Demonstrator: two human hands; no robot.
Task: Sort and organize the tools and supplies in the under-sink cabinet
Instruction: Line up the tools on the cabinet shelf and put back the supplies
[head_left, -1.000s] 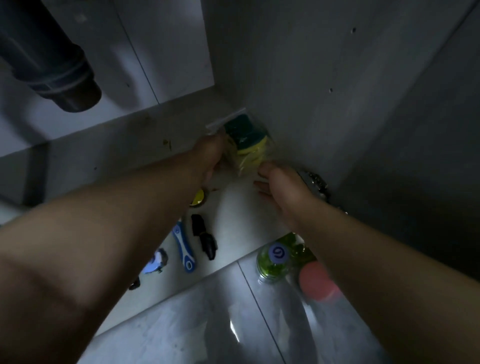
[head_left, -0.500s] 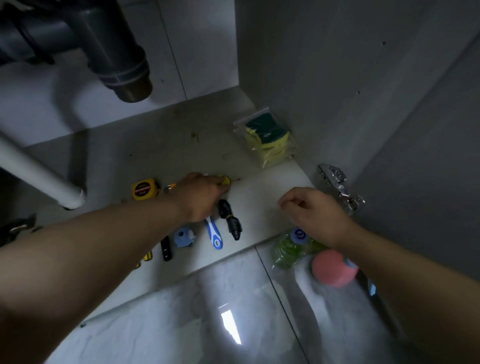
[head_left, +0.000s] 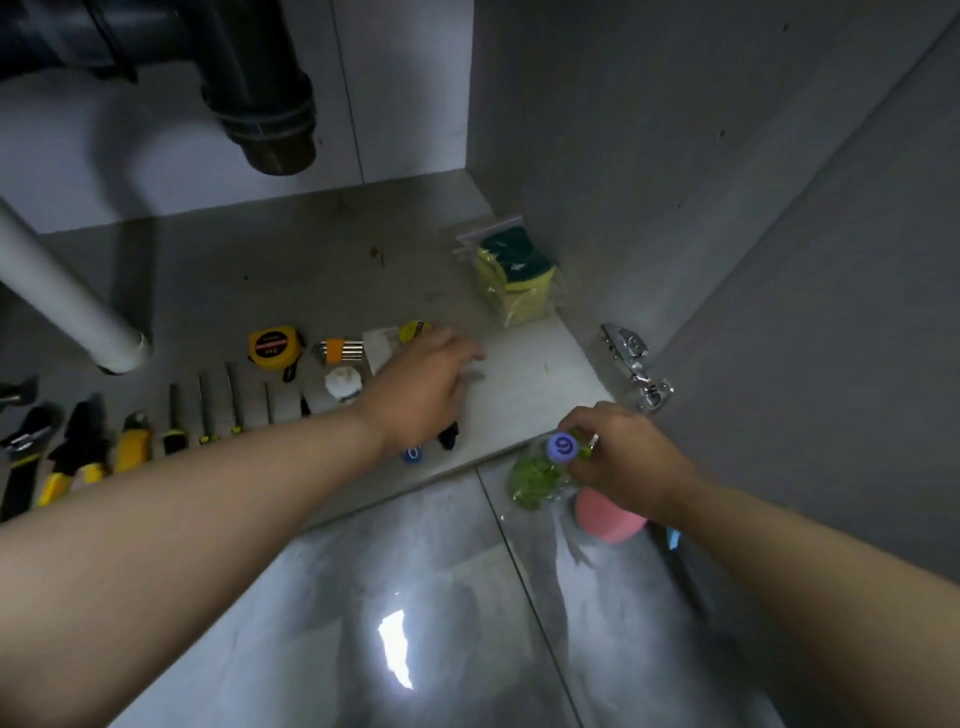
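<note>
A clear bag of yellow-green sponges (head_left: 514, 275) leans in the cabinet's back right corner. Tools lie in a row on the cabinet floor (head_left: 291, 270): a yellow tape measure (head_left: 274, 347), a hex key set (head_left: 337, 351), several screwdrivers (head_left: 205, 410) and yellow-handled pliers (head_left: 72, 457). My left hand (head_left: 423, 387) hovers over the row's right end with fingers stretched out, covering some small items. My right hand (head_left: 621, 457) grips a clear bag of green stuff (head_left: 535, 475) with a purple round label (head_left: 563, 447), at the cabinet's front edge.
A dark drain pipe (head_left: 265, 98) hangs at the top and a white pipe (head_left: 67, 291) slants down at left. A metal door hinge (head_left: 631, 364) sticks out on the right wall. A pink round object (head_left: 608, 519) sits on the glossy tiled floor (head_left: 415, 623).
Both hands pulled back from the sponge bag, which stays in the corner. My left hand moved over the tool row; my right hand dropped to the green bag and took hold of it.
</note>
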